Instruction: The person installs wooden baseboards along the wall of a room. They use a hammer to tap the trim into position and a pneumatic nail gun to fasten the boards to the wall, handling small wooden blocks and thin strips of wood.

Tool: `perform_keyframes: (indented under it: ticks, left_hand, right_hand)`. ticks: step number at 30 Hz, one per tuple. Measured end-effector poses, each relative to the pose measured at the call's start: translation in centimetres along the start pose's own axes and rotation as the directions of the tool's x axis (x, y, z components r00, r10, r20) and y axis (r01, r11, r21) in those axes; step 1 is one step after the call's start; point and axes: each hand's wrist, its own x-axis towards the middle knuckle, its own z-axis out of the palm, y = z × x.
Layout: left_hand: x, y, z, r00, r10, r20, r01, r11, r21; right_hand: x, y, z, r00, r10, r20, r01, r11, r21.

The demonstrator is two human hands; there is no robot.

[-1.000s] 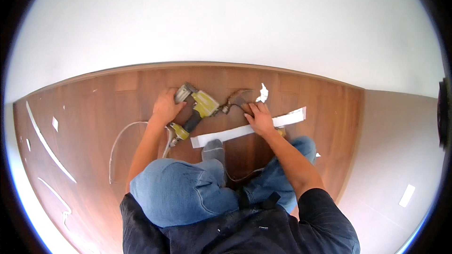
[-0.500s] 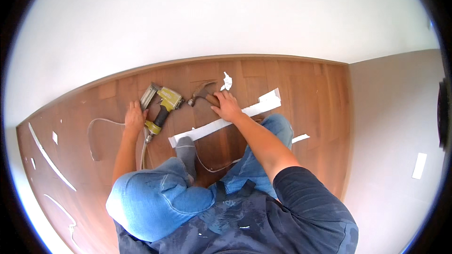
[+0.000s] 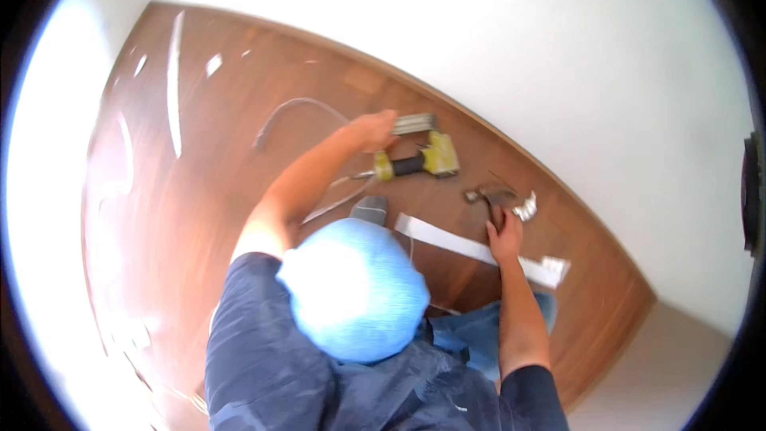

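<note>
My left hand (image 3: 373, 130) is closed at the end of the grey magazine of a yellow-green and black nail gun (image 3: 439, 155). The tool lies on its side on the wooden floor, an air hose fitting at its handle end. Off to the right, my right hand (image 3: 506, 237) is wrapped round the handle of a claw hammer (image 3: 495, 194), whose head points away from me. Just right of the hammer lies a crumpled white scrap (image 3: 526, 207). A long white strip (image 3: 447, 238) runs under or beside my right wrist; which, I cannot tell.
A pale hose (image 3: 297, 102) curls left of the nail gun. Long white strips (image 3: 174, 88) and small white scraps (image 3: 214, 65) lie on the brown plank floor (image 3: 231, 168) at the left. Skirting (image 3: 447, 94) edges the white wall (image 3: 519, 56). My bent knee (image 3: 355, 287) rises in front.
My view has swung left, so the room appears turned and the left-hand floor shows more. Both hands remain at the same tools. The picture is blurred by the motion.
</note>
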Motion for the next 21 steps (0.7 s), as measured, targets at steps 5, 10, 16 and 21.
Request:
perform_keyframes:
  ticks: [5,10,16,21]
  left_hand:
    - [1.8,-3.1,1.9,0.994,0.09,-0.068,-0.094,0.994,-0.051]
    - [4.3,-4.1,2.0,0.98,0.196,-0.022,-0.198,0.977,-0.082]
    - [5.6,-6.4,2.1,0.963,0.245,0.11,-0.235,0.967,-0.101]
    - [5.8,-6.9,2.1,0.968,0.248,0.034,-0.244,0.965,-0.093]
  right_hand:
    - [-0.3,0.9,0.5,0.997,-0.076,0.017,0.077,0.996,-0.035]
    - [-0.3,1.9,0.4,0.995,-0.087,0.046,0.094,0.981,-0.169]
    - [-0.7,0.4,0.6,0.989,-0.103,0.104,0.118,0.981,-0.152]
    - [-0.7,-0.8,0.4,0.991,-0.035,0.126,0.055,0.986,-0.155]
